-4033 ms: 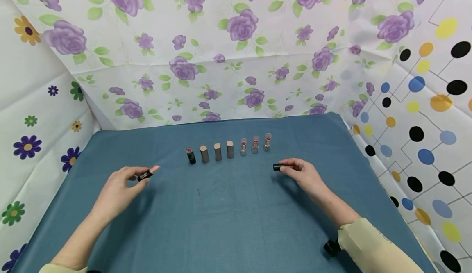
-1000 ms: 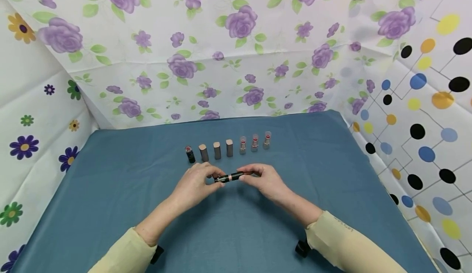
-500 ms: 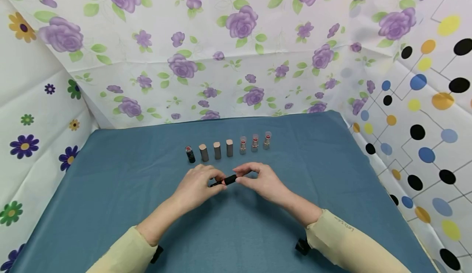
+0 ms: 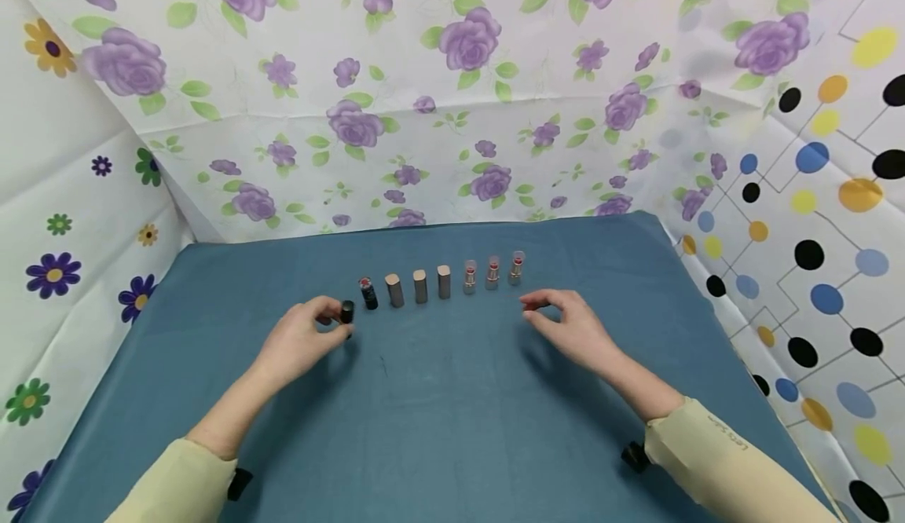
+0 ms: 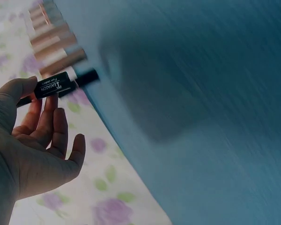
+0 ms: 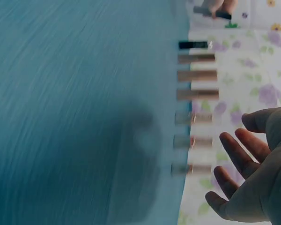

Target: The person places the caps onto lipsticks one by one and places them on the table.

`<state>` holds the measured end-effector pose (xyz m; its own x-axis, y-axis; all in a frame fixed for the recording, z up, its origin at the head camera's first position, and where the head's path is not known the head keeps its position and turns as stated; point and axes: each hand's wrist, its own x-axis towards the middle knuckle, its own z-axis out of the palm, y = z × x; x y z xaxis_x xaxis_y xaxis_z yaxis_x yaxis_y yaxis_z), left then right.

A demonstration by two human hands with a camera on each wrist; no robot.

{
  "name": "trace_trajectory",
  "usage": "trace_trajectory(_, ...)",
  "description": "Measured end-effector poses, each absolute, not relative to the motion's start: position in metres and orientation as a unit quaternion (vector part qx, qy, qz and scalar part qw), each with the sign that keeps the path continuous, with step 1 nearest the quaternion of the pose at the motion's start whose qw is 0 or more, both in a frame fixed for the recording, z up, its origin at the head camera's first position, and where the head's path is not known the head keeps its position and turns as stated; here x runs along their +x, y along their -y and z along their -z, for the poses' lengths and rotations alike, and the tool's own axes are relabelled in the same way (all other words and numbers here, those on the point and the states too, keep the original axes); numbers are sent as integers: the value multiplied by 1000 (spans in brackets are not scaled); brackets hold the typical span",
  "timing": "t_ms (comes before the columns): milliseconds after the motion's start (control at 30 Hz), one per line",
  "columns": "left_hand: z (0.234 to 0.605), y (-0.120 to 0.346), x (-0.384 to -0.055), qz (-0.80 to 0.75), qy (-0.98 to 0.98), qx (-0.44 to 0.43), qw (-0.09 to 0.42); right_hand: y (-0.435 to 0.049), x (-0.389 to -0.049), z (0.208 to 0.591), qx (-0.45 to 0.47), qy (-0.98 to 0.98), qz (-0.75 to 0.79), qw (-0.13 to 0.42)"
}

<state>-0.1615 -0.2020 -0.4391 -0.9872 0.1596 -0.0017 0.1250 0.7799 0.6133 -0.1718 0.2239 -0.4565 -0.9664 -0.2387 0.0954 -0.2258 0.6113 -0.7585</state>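
My left hand [image 4: 300, 338] pinches a black lipstick [image 4: 347, 312] between thumb and fingertips, just left of the row and roughly upright. White lettering runs along this lipstick's side [image 5: 52, 86] in the left wrist view. Beside it stands a similar black lipstick [image 4: 368, 294] with a red top. To the right follow several grey-brown lipsticks with pale tops [image 4: 420, 287], then lipsticks in clear caps [image 4: 492, 273] showing red inside. My right hand [image 4: 576, 330] hovers over the cloth to the right, fingers loosely bent, holding nothing.
A blue cloth [image 4: 452, 421] covers the table. White fabric with purple roses [image 4: 470, 39] hangs behind it, and a dotted cloth [image 4: 809, 256] hangs at the right. Black wrist devices [image 4: 635, 456] are strapped under the sleeves.
Both hands were together at the middle, joining the lipstick and its black cap. The right hand has let go and moved right; the left has carried the lipstick left and turned it upright.
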Motion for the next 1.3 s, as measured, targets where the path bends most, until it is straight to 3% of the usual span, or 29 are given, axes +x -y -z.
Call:
trace_trajectory(233,447,223,-181,-346,-937,43,26,-249,-175,464,-114,-930,348,-18)
trace_trajectory(567,457,216,-206,-341,-939,17,33,-255,-176,476,-115,-941,317,-36)
trace_trajectory(1300,468,223,-202,-321,-946,13,34,-261,-171,482,-107,-938,326,-41)
